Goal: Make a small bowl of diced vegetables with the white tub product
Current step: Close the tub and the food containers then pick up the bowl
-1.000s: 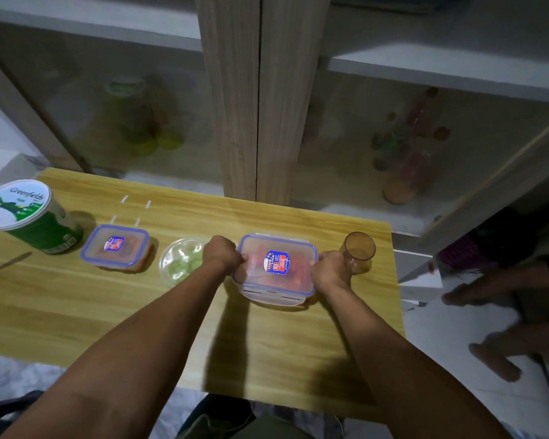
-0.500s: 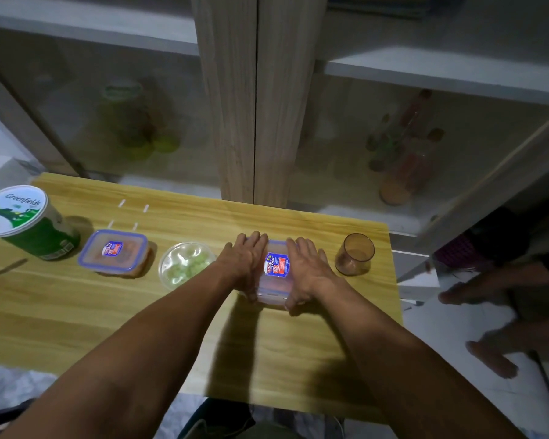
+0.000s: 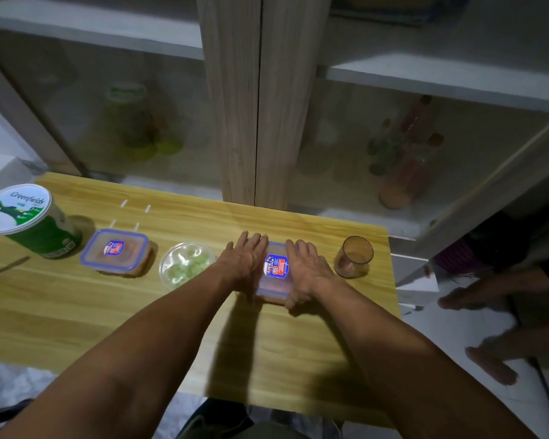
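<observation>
I see a wooden counter (image 3: 76,315) in dim light, backed by a cabinet with 2 frosted doors (image 3: 114,122) and a pale wood post (image 3: 257,99) between them.

Both of my bare forearms reach in from the near edge toward the far right part of the counter. There my left hand (image 3: 246,261) and right hand (image 3: 305,269) lie flat, palms down, on the lid of a blue-rimmed clip-lock box (image 3: 274,272). The fingers of both hands are stretched out straight and close together, pointing to the far edge; the thumbs drop over the box's near side. A red and blue label shows in the gap between the hands, and the box holds something reddish that I cannot make out.

At the far left edge stands the green tub (image 3: 34,220) with its white lid on, tilted in this wide view. Just to its right sits a 2nd blue-rimmed box (image 3: 116,251), lid on, with orange-brown contents.

Between the 2 boxes, just beside my left wrist, is the small clear bowl (image 3: 184,266) with pale green diced pieces in it.

Near the far right corner, just beside my right hand, stands an amber cup (image 3: 354,256), upright.

A thin utensil handle (image 3: 7,269) pokes in at the left edge. 4 short white marks (image 3: 130,213) lie on the counter behind the 2nd box.
</observation>
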The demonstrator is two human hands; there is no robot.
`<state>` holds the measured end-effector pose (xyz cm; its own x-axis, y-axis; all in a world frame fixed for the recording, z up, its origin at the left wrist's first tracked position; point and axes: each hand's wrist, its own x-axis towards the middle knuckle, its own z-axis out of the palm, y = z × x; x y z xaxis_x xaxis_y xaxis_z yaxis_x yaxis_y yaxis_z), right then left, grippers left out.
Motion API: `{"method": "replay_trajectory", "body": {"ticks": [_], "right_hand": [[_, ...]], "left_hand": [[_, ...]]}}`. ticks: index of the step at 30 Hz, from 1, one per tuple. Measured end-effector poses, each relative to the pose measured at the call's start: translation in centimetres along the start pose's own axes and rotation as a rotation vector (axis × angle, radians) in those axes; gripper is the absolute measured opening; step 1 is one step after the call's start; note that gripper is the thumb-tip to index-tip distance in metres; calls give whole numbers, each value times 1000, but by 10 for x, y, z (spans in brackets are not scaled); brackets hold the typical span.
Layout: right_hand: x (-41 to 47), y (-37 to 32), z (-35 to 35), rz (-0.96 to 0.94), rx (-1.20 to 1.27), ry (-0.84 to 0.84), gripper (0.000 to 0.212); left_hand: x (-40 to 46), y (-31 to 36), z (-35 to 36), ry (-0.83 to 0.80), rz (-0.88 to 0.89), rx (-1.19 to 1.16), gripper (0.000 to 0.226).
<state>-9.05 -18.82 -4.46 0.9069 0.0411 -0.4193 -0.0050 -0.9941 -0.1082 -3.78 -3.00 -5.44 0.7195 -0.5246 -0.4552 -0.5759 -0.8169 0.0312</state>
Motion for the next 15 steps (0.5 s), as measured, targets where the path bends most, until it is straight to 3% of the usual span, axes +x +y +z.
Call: {"method": "replay_trajectory", "body": {"ticks": [6, 15], "right_hand": [[-11, -1, -7, 14, 28, -61, 149], [-38, -20, -5, -67, -8, 26, 137]], "left_hand": [[-13, 9, -4, -30, -39, 44, 143], [-65, 10, 11, 17, -170, -51, 138]]}}
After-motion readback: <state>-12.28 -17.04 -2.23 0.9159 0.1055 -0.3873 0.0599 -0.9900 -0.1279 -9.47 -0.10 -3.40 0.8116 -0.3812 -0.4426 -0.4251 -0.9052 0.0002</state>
